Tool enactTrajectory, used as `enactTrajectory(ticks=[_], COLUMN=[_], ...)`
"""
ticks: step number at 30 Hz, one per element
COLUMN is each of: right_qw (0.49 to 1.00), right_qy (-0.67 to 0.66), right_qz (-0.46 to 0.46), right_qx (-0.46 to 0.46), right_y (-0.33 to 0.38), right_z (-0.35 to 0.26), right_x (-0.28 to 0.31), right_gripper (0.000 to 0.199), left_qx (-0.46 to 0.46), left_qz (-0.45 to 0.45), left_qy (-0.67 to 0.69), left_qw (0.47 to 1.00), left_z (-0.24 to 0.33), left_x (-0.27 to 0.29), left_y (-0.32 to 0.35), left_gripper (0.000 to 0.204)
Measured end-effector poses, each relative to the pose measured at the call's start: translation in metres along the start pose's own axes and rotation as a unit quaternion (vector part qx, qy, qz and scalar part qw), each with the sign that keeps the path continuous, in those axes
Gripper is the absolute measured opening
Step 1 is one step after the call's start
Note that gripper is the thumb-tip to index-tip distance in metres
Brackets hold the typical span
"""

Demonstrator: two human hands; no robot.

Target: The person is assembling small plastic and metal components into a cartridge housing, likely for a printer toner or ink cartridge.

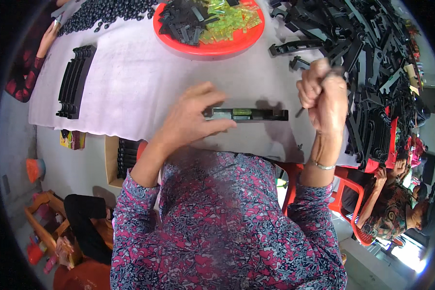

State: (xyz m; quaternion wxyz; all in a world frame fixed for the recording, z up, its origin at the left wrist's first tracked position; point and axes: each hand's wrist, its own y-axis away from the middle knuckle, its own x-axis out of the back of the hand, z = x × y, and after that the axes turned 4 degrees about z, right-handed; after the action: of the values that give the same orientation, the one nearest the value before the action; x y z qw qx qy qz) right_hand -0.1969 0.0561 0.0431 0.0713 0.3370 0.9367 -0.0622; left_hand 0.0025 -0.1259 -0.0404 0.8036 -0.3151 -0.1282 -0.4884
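A slim black spirit level [263,115] lies crosswise on the cloth in front of me, a yellow-green vial [241,111] set in its middle. My left hand [191,116] is at its left end, open, with thumb and forefinger apart on either side of it; whether they touch it I cannot tell. Raised to the right of the level, my right hand [326,96] is closed and partly blurred. A dark bit shows at its fingers, too smeared to name.
A red tray [208,50] at the back holds black strips and yellow-green vials. Black level bodies [357,58] are heaped at the right. Several assembled-looking bodies [76,82] stand in a row at the left, black round caps [108,12] behind. Other people sit at both sides.
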Motion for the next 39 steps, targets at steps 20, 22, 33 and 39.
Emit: enactTrajectory(ticks=[20, 22, 33, 39], right_qw=[0.823, 0.829, 0.845, 0.952], right_qy=[0.565, 0.556, 0.498, 0.265], right_qz=[0.035, 0.037, 0.121, 0.127], right_qx=[0.043, 0.045, 0.154, 0.089], right_y=[0.001, 0.002, 0.007, 0.001], right_z=[0.062, 0.063, 0.045, 0.045], right_x=[0.035, 0.038, 0.026, 0.002], right_gripper=[0.020, 0.020, 0.023, 0.015], left_qx=[0.039, 0.078, 0.087, -0.148], left_qz=[0.166, 0.134, 0.194, 0.236], left_qy=[-0.341, -0.369, -0.206, -0.177], left_qw=[0.925, 0.916, 0.955, 0.944], left_z=[-0.065, -0.063, -0.084, -0.037], left_x=[0.029, 0.028, 0.032, 0.028], left_y=[-0.098, -0.103, -0.103, -0.101], left_gripper=[0.029, 0.027, 0.013, 0.015])
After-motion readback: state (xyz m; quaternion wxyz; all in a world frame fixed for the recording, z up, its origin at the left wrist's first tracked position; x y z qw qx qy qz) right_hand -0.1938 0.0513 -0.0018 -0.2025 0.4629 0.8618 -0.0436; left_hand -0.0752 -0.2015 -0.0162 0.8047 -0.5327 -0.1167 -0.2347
